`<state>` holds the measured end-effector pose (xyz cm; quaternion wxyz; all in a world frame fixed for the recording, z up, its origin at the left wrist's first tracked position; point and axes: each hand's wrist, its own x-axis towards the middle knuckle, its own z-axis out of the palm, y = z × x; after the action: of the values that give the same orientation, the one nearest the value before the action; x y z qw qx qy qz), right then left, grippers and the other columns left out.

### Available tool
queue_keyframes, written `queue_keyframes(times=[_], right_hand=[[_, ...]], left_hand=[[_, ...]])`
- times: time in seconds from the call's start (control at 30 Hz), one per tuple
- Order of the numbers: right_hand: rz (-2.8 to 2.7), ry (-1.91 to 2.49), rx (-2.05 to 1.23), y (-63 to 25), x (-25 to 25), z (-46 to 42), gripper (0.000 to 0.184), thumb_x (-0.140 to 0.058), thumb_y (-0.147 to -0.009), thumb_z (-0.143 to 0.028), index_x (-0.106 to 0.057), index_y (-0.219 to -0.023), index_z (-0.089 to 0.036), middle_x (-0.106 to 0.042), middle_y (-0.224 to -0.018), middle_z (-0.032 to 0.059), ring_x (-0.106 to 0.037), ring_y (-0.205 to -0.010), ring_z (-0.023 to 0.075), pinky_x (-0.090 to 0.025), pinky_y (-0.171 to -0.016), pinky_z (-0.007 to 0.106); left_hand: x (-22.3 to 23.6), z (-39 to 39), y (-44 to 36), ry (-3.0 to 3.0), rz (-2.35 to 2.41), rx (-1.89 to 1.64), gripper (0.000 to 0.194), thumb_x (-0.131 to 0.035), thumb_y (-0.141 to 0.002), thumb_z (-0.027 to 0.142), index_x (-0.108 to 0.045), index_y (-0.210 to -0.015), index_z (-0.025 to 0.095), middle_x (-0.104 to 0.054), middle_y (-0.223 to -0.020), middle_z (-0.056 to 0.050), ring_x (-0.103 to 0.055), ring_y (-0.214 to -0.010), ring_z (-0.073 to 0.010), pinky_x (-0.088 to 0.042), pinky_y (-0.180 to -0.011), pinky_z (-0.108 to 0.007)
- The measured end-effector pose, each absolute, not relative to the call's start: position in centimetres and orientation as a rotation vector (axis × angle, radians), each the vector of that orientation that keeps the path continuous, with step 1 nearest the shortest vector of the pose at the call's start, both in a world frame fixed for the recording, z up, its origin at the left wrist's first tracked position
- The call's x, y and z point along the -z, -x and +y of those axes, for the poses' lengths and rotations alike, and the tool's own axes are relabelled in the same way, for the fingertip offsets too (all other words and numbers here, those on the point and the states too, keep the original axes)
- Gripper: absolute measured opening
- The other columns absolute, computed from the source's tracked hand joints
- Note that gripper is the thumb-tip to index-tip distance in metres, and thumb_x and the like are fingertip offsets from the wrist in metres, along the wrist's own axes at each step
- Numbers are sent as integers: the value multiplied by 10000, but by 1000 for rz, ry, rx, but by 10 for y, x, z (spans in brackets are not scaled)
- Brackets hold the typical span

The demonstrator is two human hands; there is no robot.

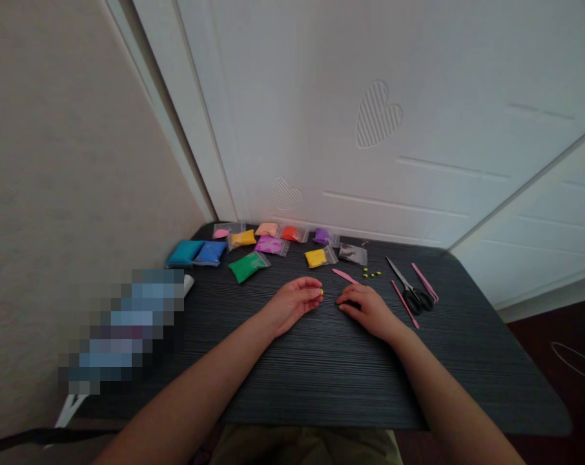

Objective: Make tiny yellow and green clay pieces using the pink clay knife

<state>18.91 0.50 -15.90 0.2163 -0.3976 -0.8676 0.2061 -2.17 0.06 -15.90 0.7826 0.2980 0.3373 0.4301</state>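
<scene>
My left hand [296,305] pinches a small yellow ball of modelling clay [321,292] between thumb and fingertips, just above the table. A little to its right, my right hand [367,310] rests low over the tabletop with thumb and index finger close together. Something tiny and dark seems to be at those fingertips, too small to make out. Beyond the right hand lie a pink clay knife [345,276] and several tiny yellow-and-green clay pieces [365,272]. The nearest packet to the hands is a bag of yellow clay [316,258].
Bags of clay line the back, including green [246,266], blue [210,252], purple [321,236] and grey [353,253]. Scissors [413,294], a pink stick tool [405,303] and pink tweezers [425,283] lie on the right. A blurred-out device [128,329] stands at the left edge.
</scene>
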Motion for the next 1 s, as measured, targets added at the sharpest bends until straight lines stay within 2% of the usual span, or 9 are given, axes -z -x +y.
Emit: queue_keyframes(times=[0.27, 0.47, 0.63, 0.73, 0.87, 1.0], right_hand=[[-2310, 1130, -690, -187, 161, 5, 110, -511, -781, -242, -608, -819, -207, -595, -848, 31, -519, -861, 158, -371, -823, 326], [-2146, 1160, -796, -183, 146, 0, 142, -464, -811, -272, -572, -784, -183, -572, -827, 28, -525, -793, 135, -407, -752, 282], [-1996, 1157, -813, -177, 110, 8, 213, -411, -839, -341, -542, -851, -173, -564, -803, 13, -530, -747, 122, -431, -674, 249], [-1808, 1144, -836, -169, 77, 14, 207, -447, -818, -360, -547, -838, -180, -552, -790, 2, -511, -736, 121, -428, -657, 245], [-1678, 1088, -715, -159, 37, 11, 142, -480, -803, -324, -549, -813, -200, -535, -786, -10, -491, -719, 112, -422, -654, 242], [-1678, 1015, -526, -155, 20, 3, 62, -479, -808, -233, -535, -828, -215, -537, -791, -13, -501, -737, 109, -416, -661, 246]], left_hand=[[162, 3, 21, -623, 722, -931, 189, -648, -655, 109, -571, -826, 133, -593, -727, -18, -581, -671, -85, -457, -652, -201], [154, 8, 19, -636, 711, -948, 164, -623, -683, 115, -562, -835, 130, -582, -727, -17, -583, -679, -83, -455, -672, -207], [112, 18, 8, -660, 613, -1013, 165, -610, -702, 130, -550, -854, 149, -585, -781, -17, -588, -728, -96, -454, -703, -222], [75, 23, 0, -670, 509, -1115, 153, -584, -725, 120, -544, -866, 163, -575, -802, -4, -584, -768, -104, -449, -747, -243], [34, 23, -5, -701, 419, -1187, 135, -537, -759, 112, -533, -881, 170, -563, -813, -2, -576, -786, -109, -446, -762, -254], [15, 17, -4, -725, 414, -1214, 136, -521, -768, 108, -530, -887, 172, -545, -811, 4, -571, -791, -114, -452, -745, -250]])
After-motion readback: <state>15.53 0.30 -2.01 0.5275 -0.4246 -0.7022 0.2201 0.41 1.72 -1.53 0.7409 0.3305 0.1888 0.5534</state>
